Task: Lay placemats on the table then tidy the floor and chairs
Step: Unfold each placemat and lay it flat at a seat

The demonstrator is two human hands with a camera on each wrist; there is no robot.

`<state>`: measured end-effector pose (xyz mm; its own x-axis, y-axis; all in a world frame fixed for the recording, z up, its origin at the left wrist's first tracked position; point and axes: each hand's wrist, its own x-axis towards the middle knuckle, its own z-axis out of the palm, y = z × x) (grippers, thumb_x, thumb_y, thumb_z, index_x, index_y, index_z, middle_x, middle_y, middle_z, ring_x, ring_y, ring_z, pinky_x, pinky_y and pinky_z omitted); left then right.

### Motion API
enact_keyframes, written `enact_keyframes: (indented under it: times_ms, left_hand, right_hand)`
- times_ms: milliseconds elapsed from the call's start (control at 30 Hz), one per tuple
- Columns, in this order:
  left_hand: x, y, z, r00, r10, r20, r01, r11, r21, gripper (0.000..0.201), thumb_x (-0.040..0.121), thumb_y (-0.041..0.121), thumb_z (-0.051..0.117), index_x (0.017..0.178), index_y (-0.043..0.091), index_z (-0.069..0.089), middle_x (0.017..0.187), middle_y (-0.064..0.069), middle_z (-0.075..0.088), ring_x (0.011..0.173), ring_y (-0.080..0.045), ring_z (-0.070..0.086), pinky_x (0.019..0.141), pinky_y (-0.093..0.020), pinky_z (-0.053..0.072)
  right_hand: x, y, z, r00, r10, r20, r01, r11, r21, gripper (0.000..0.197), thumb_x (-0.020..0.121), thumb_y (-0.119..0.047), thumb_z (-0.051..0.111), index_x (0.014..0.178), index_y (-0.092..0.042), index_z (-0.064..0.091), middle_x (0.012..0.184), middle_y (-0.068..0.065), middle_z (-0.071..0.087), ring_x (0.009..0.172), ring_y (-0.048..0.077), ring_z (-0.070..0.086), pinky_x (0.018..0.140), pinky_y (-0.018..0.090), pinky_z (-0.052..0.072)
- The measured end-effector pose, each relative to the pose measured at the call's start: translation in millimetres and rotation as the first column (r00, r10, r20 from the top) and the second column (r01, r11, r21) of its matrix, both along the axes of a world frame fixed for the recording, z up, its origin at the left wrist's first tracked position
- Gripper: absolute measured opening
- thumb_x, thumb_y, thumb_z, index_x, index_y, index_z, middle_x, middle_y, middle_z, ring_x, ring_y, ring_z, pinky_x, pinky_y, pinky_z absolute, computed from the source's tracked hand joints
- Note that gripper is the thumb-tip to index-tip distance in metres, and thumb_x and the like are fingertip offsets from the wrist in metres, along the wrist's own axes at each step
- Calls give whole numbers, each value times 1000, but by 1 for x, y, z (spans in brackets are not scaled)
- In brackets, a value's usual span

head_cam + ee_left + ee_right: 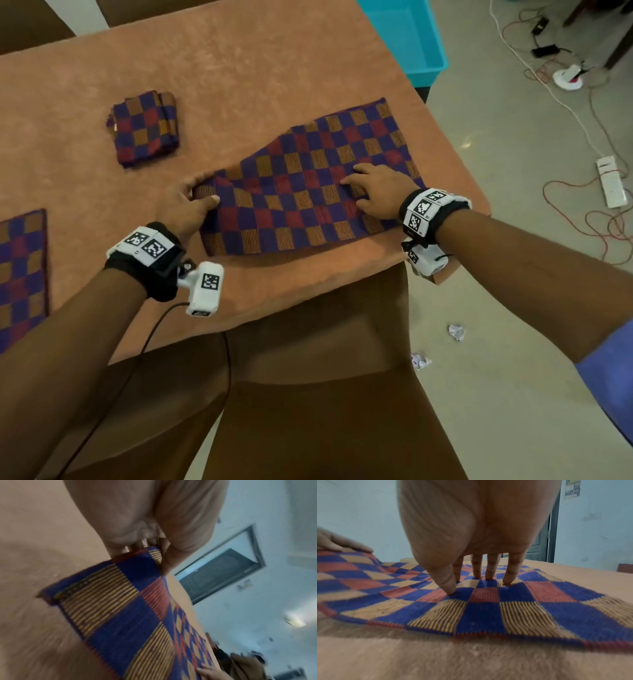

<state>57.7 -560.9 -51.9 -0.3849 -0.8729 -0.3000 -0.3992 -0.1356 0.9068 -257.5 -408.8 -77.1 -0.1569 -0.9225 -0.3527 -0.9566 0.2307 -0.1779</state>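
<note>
Nearest the viewer, behind both wrists, a brown chair (318,394) is seen drawn up to the table (239,68), and two crumpled paper scraps (456,331) are left lying on the floor (513,377) to the right of it, so the tidying of floor and chairs is judged not yet begun. Under the fingers a checked placemat (308,192) is spread only in part: its left end is pinched between the thumb and curled fingers of the left hand (191,205), where the cloth is bunched and raised, while its right half is pressed flat by the right hand (376,190), whose fingertips (489,574) and thumb are set straight down on the weave and nothing is gripped. Left of the left hand, at the table's near edge, a second placemat (20,274) is already laid flat. Beyond the left fingers a folded stack of placemats (144,130) is still to be laid. Farther off, past the right fingertips, a blue tub (404,37) stands at the table's far corner. The task is judged under halfway.
</note>
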Motion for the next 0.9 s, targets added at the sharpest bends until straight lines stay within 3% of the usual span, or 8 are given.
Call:
enact_keyframes:
  times_ms: [67, 133, 233, 333, 400, 567, 733, 900]
  left_hand:
    - [9, 0, 12, 983, -125, 137, 157, 954, -255, 58, 87, 4, 59, 139, 24, 45, 141, -2, 46, 122, -15, 49, 101, -31, 45]
    - [18, 11, 12, 948, -222, 230, 293, 890, -349, 65, 86, 4, 61, 143, 25, 38, 147, 2, 38, 130, -13, 41, 106, -31, 38]
    - [31, 24, -9, 948, -213, 236, 236, 969, -75, 67, 84, 1, 64, 144, 15, 36, 142, -4, 46, 125, -20, 50, 107, -44, 41]
    - [37, 18, -22, 958, -76, 278, 70, 997, 31, 43, 77, 9, 73, 115, 16, 54, 107, 1, 63, 97, -19, 61, 98, -45, 47]
    - [40, 10, -25, 947, -66, 315, 65, 998, 13, 49, 73, 25, 76, 118, 22, 56, 114, 2, 64, 103, -21, 63, 96, -46, 50]
    - [28, 2, -28, 917, -129, 377, 158, 986, -48, 51, 83, 7, 68, 130, 15, 49, 134, -10, 52, 119, -23, 53, 102, -43, 45]
    - [27, 3, -36, 807, -178, 563, 292, 949, -120, 55, 75, 17, 77, 124, 24, 54, 128, -6, 58, 114, -25, 58, 97, -44, 50]
    - [29, 21, -45, 588, -232, 775, 493, 862, -116, 70, 81, 28, 71, 143, 27, 38, 147, -12, 33, 127, -34, 44, 107, -43, 40]
  right_hand:
    - [0, -1, 2, 1000, -16, 21, 16, 1000, 3, 56, 90, -30, 55, 143, -35, 39, 156, 1, 28, 135, 30, 37, 101, 50, 44]
    - [1, 0, 1, 999, -35, 27, 35, 999, -9, 54, 89, -29, 55, 141, -35, 41, 155, 0, 29, 135, 30, 37, 100, 49, 45]
    - [4, -1, 1, 998, -48, 29, 49, 998, -36, 54, 88, -28, 55, 140, -36, 43, 156, -1, 29, 135, 30, 39, 98, 49, 45]
    - [0, 0, -1, 996, -72, 45, 72, 997, -7, 56, 89, -28, 57, 141, -37, 41, 158, -1, 26, 139, 30, 35, 104, 52, 41]
    - [-2, 1, -1, 996, -82, 46, 82, 997, 10, 56, 89, -31, 59, 142, -38, 40, 158, -1, 25, 140, 29, 33, 106, 53, 40]
    - [-13, 16, -4, 974, -224, -36, 219, 971, -95, 55, 85, -45, 62, 137, -33, 46, 152, 6, 35, 133, 34, 40, 103, 51, 41]
    - [-29, 43, -4, 876, -483, -9, 474, 863, -177, 51, 83, -45, 63, 129, -25, 53, 132, 13, 50, 118, 37, 49, 100, 47, 43]
    - [-43, 63, -1, 791, -591, 156, 609, 784, -120, 45, 86, -35, 65, 126, -24, 48, 124, 12, 59, 106, 34, 58, 88, 44, 52]
